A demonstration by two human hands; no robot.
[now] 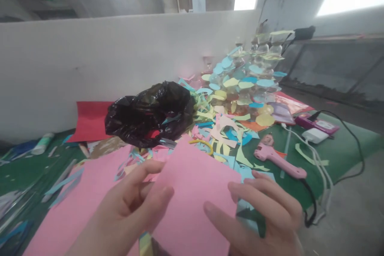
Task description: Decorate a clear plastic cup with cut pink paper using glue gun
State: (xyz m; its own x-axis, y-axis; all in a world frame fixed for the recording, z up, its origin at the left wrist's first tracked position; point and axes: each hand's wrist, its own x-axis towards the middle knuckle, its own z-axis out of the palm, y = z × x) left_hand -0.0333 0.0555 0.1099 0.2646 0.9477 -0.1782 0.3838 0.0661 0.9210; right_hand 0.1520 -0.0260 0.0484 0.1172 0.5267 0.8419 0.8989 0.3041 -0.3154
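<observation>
A piece of pink paper (192, 196) is held up in front of me, one corner pointing away. My left hand (129, 204) pinches its left edge, thumb on the face and fingers behind. On the other side, my right hand (264, 216) has its thumb on the paper's face and its fingertips at the right edge. Just beyond the paper's top corner lie scissors with a yellow handle (205, 144), partly covered by it. A larger pink sheet (75, 200) lies under and beside my left forearm.
A black plastic bag (150, 112) sits open behind the paper scraps (228, 128). Clear bottles with coloured paper discs (255, 82) stand at the back right. On the green table (354, 132) lie a pink glue gun (279, 160), a white charger (315, 135) and cables.
</observation>
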